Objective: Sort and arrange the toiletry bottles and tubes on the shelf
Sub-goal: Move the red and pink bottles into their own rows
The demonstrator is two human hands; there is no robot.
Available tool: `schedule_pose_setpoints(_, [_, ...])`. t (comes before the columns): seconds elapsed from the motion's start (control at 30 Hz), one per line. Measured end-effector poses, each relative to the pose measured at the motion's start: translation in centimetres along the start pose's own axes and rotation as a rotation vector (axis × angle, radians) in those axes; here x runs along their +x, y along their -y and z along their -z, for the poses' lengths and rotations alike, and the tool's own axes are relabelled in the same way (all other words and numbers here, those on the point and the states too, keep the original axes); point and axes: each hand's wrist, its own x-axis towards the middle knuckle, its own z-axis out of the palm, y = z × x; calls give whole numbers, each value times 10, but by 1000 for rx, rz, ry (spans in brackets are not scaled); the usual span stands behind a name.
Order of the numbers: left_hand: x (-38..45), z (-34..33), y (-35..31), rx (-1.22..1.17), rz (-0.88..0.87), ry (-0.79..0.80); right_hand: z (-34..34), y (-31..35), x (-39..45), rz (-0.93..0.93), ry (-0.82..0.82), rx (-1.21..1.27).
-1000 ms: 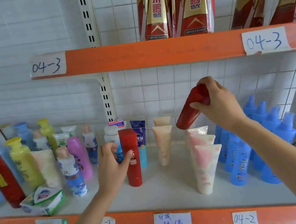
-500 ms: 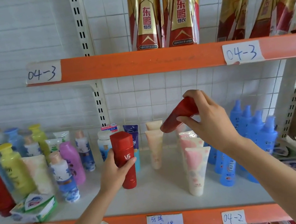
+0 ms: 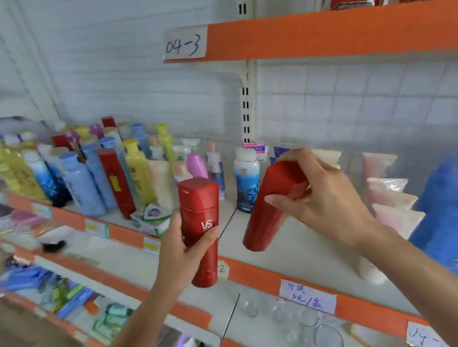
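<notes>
Red VS bottle gripped upright in my left hand; my right hand grips a tilted red bottle above the shelf.

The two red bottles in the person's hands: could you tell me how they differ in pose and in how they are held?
The left-hand red bottle stands nearly upright, cap up, its white VS logo facing the camera; the right-hand red bottle is tilted and shows no logo. The left hand wraps the first around its middle; the right hand grips the second near its upper end. Both are glossy red, similar in shape, and off the shelf.
</notes>
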Motion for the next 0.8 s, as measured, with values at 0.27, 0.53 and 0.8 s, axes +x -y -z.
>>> schedule_pose_setpoints(0.27, [11,112,20,12,57,-86,-83,63,42,36,42,36])
schedule_pose_setpoints(0.53, [43,279,33,51,79,-110,-205,174,105,58,18,109])
schedule_pose_setpoints(0.8, [58,361,55,7,126,-189,-288,235,159,95,128,194])
